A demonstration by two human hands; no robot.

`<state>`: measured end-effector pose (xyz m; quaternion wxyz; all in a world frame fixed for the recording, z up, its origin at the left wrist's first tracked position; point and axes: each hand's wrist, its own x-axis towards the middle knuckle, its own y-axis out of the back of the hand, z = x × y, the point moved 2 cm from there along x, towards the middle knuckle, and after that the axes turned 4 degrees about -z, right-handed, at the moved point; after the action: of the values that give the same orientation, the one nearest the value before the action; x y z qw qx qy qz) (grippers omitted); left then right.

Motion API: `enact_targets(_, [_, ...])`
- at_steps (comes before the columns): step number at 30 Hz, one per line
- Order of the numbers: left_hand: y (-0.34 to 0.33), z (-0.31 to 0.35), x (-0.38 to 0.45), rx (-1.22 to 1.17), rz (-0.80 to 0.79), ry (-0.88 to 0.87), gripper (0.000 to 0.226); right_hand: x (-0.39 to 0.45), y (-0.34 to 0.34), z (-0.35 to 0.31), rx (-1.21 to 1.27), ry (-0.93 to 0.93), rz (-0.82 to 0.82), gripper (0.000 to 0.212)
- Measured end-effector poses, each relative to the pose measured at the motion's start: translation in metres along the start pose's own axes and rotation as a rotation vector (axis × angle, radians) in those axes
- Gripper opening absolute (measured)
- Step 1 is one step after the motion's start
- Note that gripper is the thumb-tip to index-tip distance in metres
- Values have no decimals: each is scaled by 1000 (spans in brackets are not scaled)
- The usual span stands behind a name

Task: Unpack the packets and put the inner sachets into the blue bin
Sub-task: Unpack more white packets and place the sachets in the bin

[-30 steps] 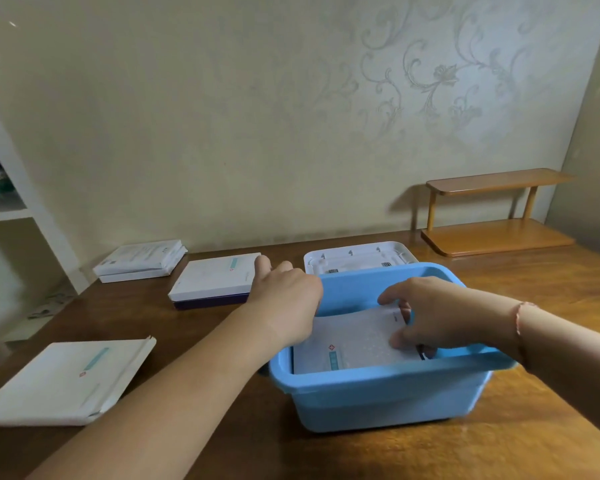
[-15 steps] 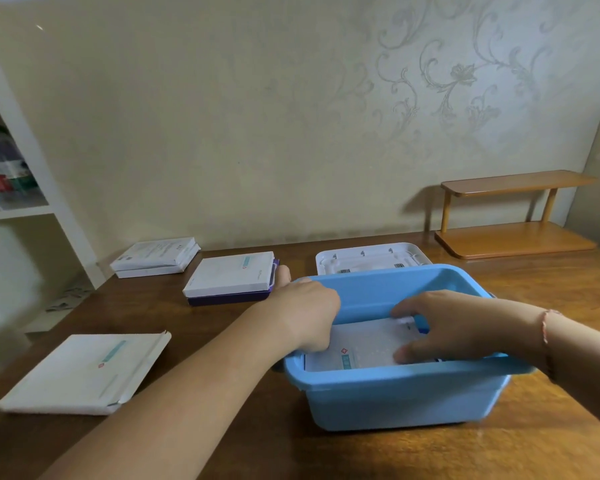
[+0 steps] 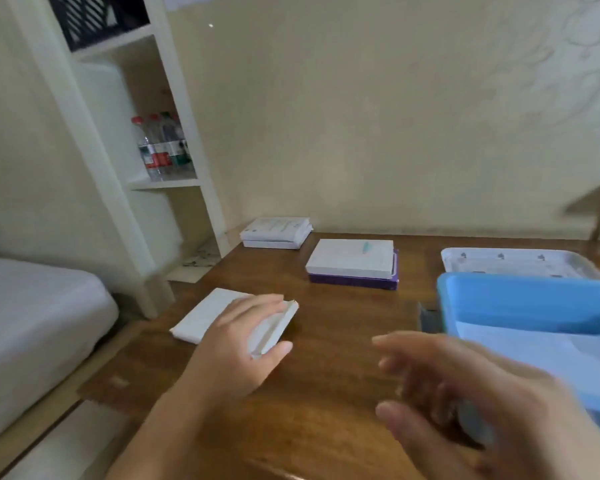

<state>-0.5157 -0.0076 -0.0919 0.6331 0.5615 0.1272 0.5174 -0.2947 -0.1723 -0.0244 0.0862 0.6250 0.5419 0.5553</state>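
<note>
Head view, left hand: the left hand (image 3: 238,336) lies on the white packet (image 3: 222,318) at the near left of the worktop (image 3: 326,341), fingers (image 3: 257,306) laid over its top and thumb hooked under the near right edge, so it has hold of the packet
Head view, right hand: the right hand (image 3: 465,393) hangs blurred above the worktop just left of the blue bin (image 3: 520,299), its digits loosely spread and holding nothing
Head view, bin: it stands at the right edge of the picture, and a white sachet (image 3: 548,351) shows lying flat inside
Head view, other packets: a white packet on a purple box (image 3: 354,263) sits mid-worktop, well apart from the hands; a further white stack (image 3: 276,232) lies at the far left corner; a white tray (image 3: 513,263) lies behind the bin
Head view, surroundings: a white shelf unit (image 3: 160,161) holds bottles (labels unreadable); a bed (image 3: 32,323) lies at the left
Step in hand: judged to be taking up the next packet for opening
Doing it well: lift by the thick edge under the thumb, bring it toward the free hand, find the flap, then draw the sachet out flat without creasing and lay it squarely on the one in the bin
</note>
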Motion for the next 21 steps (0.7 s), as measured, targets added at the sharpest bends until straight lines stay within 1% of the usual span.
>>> enact_targets(1, [-2, -19, -10, 38, -88, 81, 64, 8, -27, -1, 59, -39, -144, 32])
enact_targets(2, [-5, -34, -17, 95, -160, 132, 74, 18, -55, 2, 148, -129, -273, 44])
enact_targets(3, [-9, -44, -20, 149, -206, 167, 79, 25, -84, 12, 166, -243, -402, 57])
enact_targets(4, [-13, -50, -22, 175, -220, 190, 81, 35, -109, 24, 169, -357, -508, 67])
enact_targets(5, [-17, -53, -21, 185, -208, 194, 78, 42, -131, 36, 164, -443, -559, 72])
enact_targets(6, [-20, -55, -19, 195, -192, 181, 72, 50, -148, 45, 168, -491, -572, 74])
enact_targets(9, [-27, -59, -14, 253, -172, 116, 52, 64, -177, 61, 150, -545, -577, 73])
enact_targets(12, [-24, -60, -12, 288, -96, 52, 42, 72, -182, 69, 143, -546, -498, 68])
enact_targets(14, [-14, -58, -14, 228, 36, 18, 38, 77, -177, 72, 179, -544, -367, 62])
enact_targets(16, [3, -52, -19, 62, 248, -1, 34, 81, -169, 73, 253, -536, -216, 53])
enact_targets(17, [14, -48, -20, -54, 326, 8, 32, 84, -164, 72, 312, -507, -138, 48])
enact_targets(19, [37, -36, -21, -286, 385, 71, 26, 90, -155, 66, 456, -429, 13, 39])
enact_targets(21, [52, -29, -18, -510, 377, 146, 23, 95, -147, 56, 587, -360, 143, 29])
